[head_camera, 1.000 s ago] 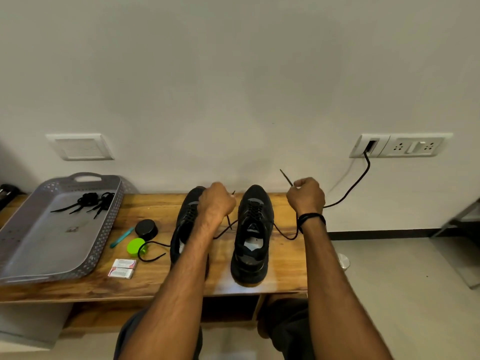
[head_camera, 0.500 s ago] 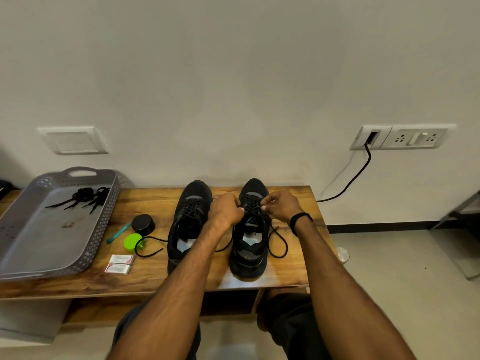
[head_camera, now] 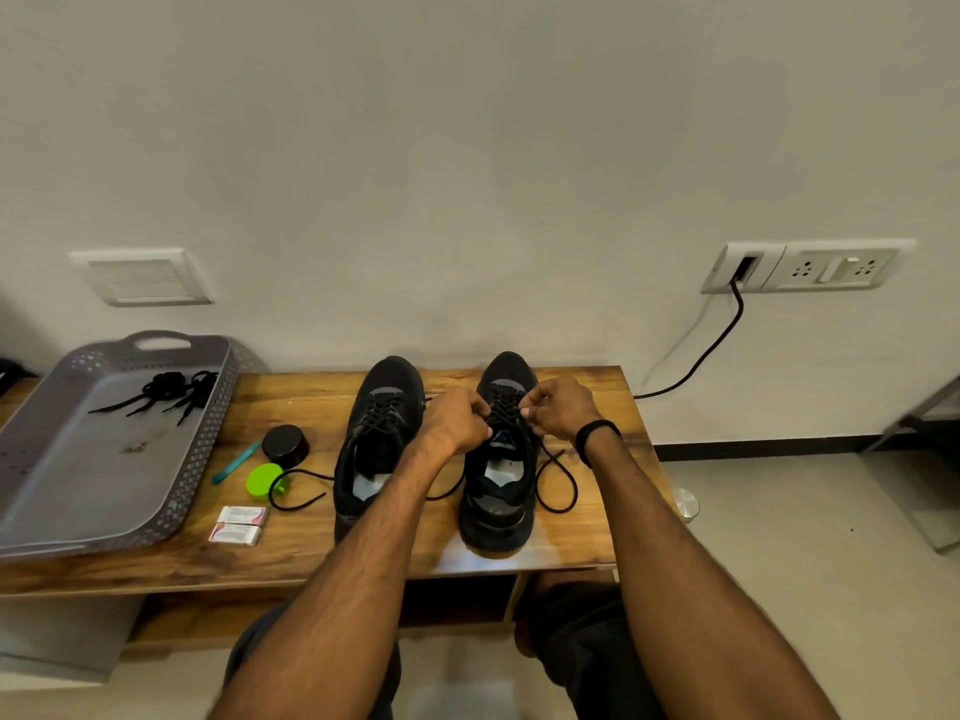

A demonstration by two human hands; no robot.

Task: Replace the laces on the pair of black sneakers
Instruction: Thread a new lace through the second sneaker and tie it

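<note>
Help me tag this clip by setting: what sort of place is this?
Probably a room in a home: a low wooden bench stands against a plain wall, and a socket panel has a cable plugged in.

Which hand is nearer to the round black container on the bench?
Left. The left hand sits across one sneaker from the black container, at the other sneaker's laces; the right hand is beyond it, farther right.
</note>
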